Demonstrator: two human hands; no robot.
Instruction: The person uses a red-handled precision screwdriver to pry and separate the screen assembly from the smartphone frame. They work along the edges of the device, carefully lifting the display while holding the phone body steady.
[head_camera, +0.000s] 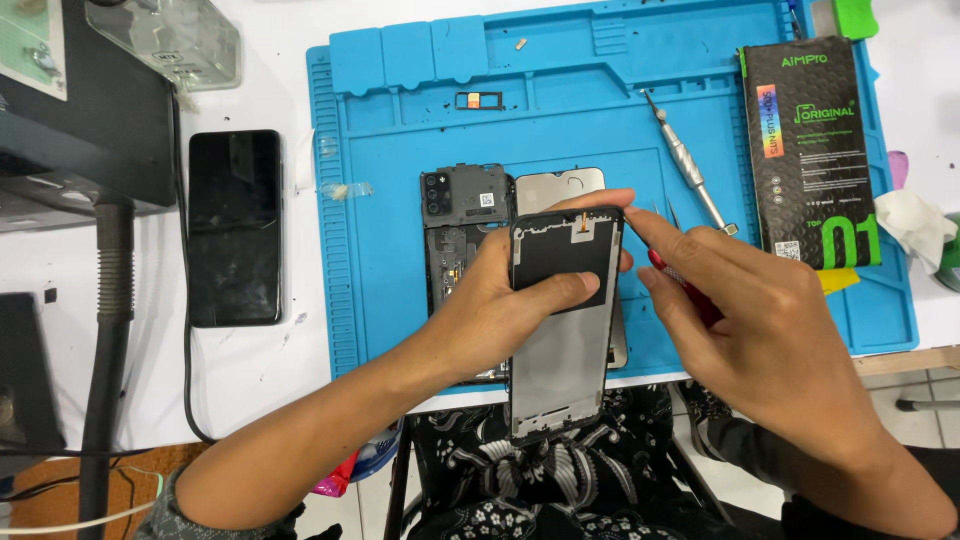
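Over the blue repair mat (420, 200), the left hand (490, 310) clasps a phone frame (562, 320); the right hand (760, 320) pinches a red-handled tool (690, 290) against its edge.

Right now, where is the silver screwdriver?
In the head view, the silver screwdriver lies diagonally on the blue mat, upper right, just left of the black box and above the right hand.

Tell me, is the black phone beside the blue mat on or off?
Looks off: the black phone lies flat, its screen dark.
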